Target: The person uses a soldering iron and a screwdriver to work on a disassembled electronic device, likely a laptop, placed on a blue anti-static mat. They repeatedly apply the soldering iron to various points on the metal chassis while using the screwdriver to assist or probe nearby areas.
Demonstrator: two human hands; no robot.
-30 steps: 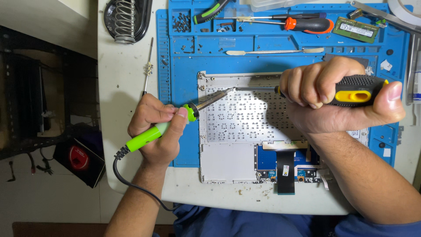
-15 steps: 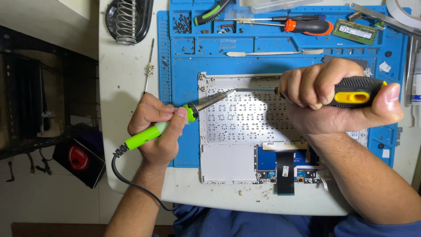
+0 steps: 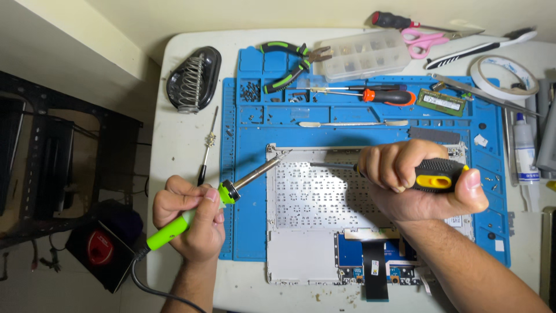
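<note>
Gripping one green soldering iron (image 3: 200,213) in our left hand (image 3: 194,217) at 9 o'clock, our right hand (image 3: 417,182) clenches one screwdriver (image 3: 405,174) over the laptop chassis (image 3: 324,214). Bare surface (image 3: 179,139) remains at 10 o'clock; two screwdrivers (image 3: 370,93) lie at 12.

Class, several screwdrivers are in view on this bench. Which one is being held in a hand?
The black-and-yellow-handled screwdriver, gripped in the right hand over the laptop case. The orange-and-black one lies untouched on the blue mat.
</note>
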